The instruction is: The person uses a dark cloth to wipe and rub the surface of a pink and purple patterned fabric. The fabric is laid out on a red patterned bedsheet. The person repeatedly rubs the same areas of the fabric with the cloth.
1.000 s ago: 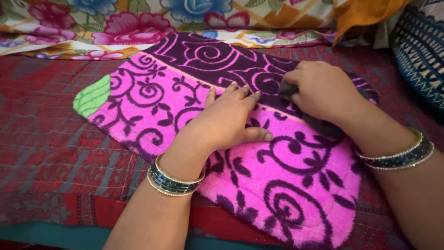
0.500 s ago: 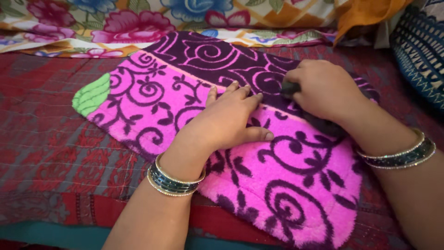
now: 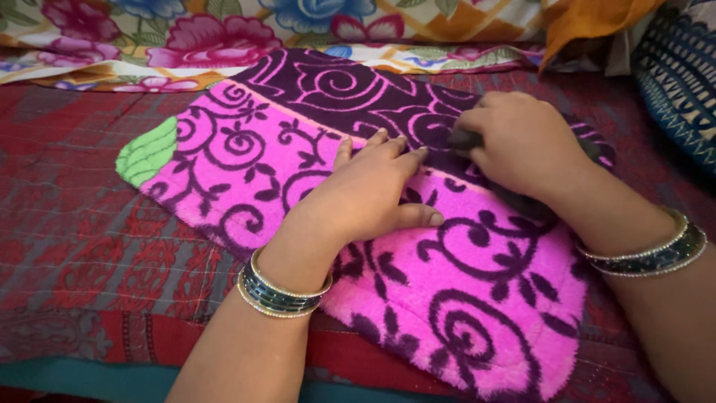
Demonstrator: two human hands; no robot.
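A fluffy pink mat [image 3: 246, 160] with dark purple swirls, a purple far band and a green leaf patch at its left lies flat on a red patterned bedspread [image 3: 82, 224]. My left hand [image 3: 365, 194] presses flat on the mat's middle, fingers together and stretched out. My right hand [image 3: 522, 142] is closed around a small dark object [image 3: 462, 139] resting on the mat at the pink and purple border; most of that object is hidden under my fingers. Both wrists wear bangles.
A floral cloth [image 3: 224, 30] lies bunched along the far edge, with an orange cloth [image 3: 589, 19] at the upper right. A dark blue patterned cushion [image 3: 679, 82] sits at the right edge. The bed's front edge runs along the bottom left.
My right hand with the dark object has shifted slightly away from me along the mat. My left hand stays pressed in place.
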